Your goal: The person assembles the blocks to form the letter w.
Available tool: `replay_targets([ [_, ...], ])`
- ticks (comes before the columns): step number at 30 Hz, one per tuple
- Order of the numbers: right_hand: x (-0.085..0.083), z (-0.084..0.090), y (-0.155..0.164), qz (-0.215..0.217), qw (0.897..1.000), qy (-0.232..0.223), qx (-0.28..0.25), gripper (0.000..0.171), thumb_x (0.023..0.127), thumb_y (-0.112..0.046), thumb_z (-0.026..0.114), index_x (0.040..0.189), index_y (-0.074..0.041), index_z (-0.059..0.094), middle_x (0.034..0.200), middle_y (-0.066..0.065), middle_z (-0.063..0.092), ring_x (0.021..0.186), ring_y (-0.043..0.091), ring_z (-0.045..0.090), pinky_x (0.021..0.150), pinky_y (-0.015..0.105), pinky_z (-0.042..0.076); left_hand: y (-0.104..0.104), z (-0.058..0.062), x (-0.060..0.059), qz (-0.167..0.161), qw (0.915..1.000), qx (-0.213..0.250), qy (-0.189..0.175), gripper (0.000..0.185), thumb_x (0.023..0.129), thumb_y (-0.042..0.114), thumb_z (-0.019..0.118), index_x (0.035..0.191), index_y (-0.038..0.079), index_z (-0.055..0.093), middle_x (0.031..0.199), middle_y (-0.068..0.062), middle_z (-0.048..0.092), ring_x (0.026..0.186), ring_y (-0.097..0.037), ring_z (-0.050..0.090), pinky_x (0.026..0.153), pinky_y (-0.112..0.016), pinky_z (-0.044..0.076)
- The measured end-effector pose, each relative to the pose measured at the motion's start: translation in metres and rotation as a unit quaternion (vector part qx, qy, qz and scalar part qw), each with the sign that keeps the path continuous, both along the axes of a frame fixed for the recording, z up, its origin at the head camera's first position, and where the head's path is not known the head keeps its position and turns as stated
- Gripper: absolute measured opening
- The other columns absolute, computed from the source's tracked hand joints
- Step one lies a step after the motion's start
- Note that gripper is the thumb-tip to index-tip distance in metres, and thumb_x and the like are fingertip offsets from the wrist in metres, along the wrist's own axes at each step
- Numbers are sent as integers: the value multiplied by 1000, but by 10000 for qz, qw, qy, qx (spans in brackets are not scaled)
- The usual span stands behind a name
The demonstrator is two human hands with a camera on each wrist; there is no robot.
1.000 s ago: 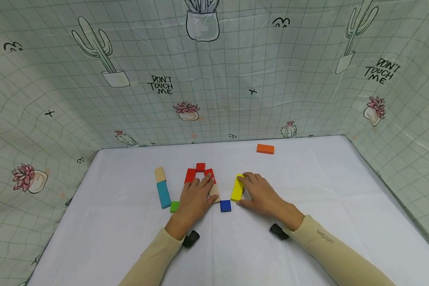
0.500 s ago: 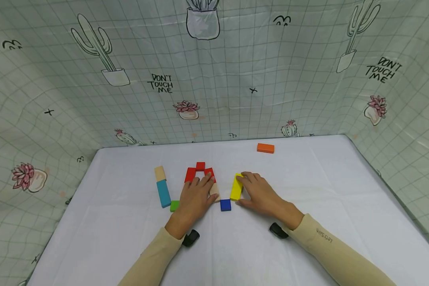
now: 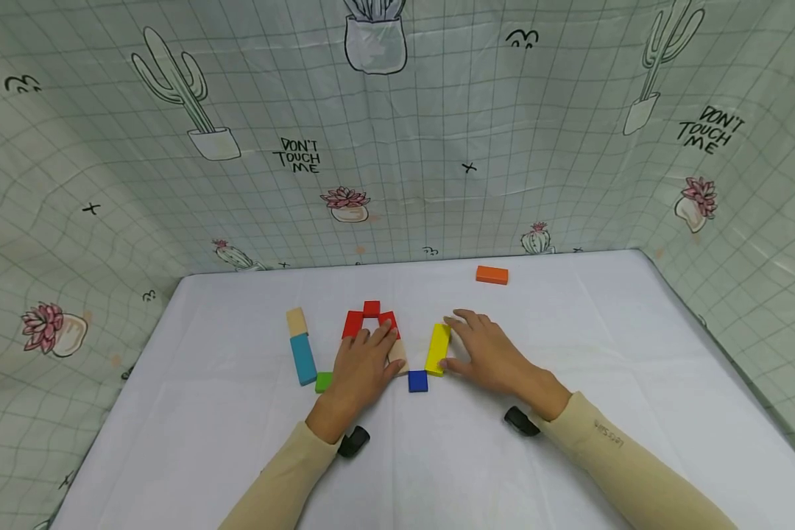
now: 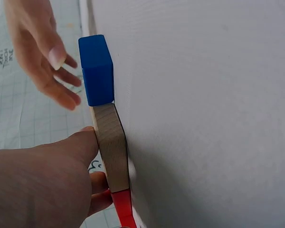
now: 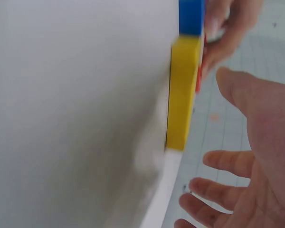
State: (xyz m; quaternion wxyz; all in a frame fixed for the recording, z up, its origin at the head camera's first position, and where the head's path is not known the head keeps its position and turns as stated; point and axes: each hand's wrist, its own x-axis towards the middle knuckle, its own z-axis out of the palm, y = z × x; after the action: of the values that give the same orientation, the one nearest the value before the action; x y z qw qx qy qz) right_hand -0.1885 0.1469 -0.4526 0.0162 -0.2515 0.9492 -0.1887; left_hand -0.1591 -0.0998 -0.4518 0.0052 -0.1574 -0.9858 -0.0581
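Note:
In the head view my left hand (image 3: pixel 361 372) lies over the middle blocks, its fingertips on the right red block (image 3: pixel 388 322). Its thumb lies along a plain wooden block (image 4: pixel 110 147), seen in the left wrist view. Just right of a yellow block (image 3: pixel 438 350), my right hand (image 3: pixel 493 358) has its fingers spread and holds nothing. The yellow block slants up from the corner of a blue block (image 3: pixel 418 381). Another red block (image 3: pixel 352 324) and a small red one (image 3: pixel 372 308) top the middle shape. Whatever is under my left palm is hidden.
Left of the hands, a turquoise block (image 3: pixel 302 359) joins a tan block (image 3: pixel 296 322) above and a green block (image 3: pixel 324 382) below. An orange block (image 3: pixel 492 275) lies near the far edge of the white table (image 3: pixel 570 309). Behind hangs a cactus-print cloth (image 3: pixel 424 132).
My right hand has let go of the yellow block and moved slightly right, its fingers spreading. The yellow block has shifted slightly toward the blue one. My left hand has stayed put.

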Motion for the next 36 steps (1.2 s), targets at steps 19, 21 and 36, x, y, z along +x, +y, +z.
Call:
replay_targets([
  [19,-73,5,73,-1335,9910,-101,51,65,104,-27,65,153,10,44,161,36,34,143,58,37,119,69,31,1,-1,1,54,10000,18,-5,62,100,43,72,154,14,58,160,-6,53,138,-34,53,113,-55,46],
  [21,-77,4,76,-1333,9909,-160,124,66,104,-27,64,154,10,42,161,36,33,143,58,37,119,69,31,1,-1,1,57,10000,34,-4,62,100,43,72,153,14,58,160,-6,53,137,-34,53,113,-55,46],
  [36,-100,-1,74,-1050,9934,-380,270,66,106,-24,64,157,10,39,162,34,35,145,57,36,120,67,30,0,1,1,57,10000,5,-78,62,101,43,71,154,15,57,161,-6,52,141,-35,51,115,-56,44],
])
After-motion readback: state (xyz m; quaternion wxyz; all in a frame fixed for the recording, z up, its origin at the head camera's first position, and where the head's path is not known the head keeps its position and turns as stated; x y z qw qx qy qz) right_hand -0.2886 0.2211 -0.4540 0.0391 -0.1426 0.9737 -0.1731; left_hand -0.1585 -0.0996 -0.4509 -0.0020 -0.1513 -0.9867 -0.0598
